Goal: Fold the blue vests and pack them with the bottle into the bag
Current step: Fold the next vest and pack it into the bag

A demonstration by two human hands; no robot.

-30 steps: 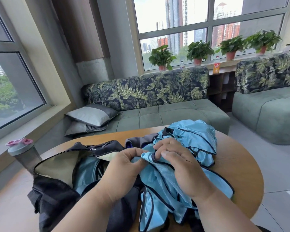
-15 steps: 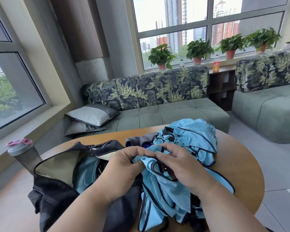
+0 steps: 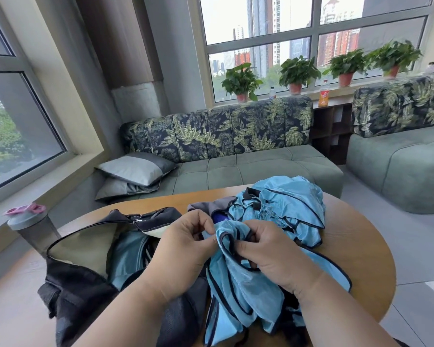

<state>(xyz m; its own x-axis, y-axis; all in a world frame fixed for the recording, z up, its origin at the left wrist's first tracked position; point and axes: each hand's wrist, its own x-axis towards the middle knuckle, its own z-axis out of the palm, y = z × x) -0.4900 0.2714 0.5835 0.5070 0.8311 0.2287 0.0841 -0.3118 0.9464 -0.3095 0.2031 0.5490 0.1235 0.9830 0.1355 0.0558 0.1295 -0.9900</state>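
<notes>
A light blue mesh vest with dark trim hangs crumpled over the near part of the round wooden table. My left hand pinches its top edge, and my right hand grips the same edge just beside it. More blue vests lie heaped behind my hands. The black bag lies open on the left, with blue fabric inside it. A grey bottle with a pink lid stands upright at the table's left edge.
A green sofa with leaf-print back and two grey cushions stands behind the table. A second sofa is at the right. Potted plants and drink bottles line the windowsill. Grey tiled floor lies to the right.
My hands have drawn slightly apart along the vest's top edge and lifted it a little. The vest has bunched and shifted under them. The bag and bottle have not moved.
</notes>
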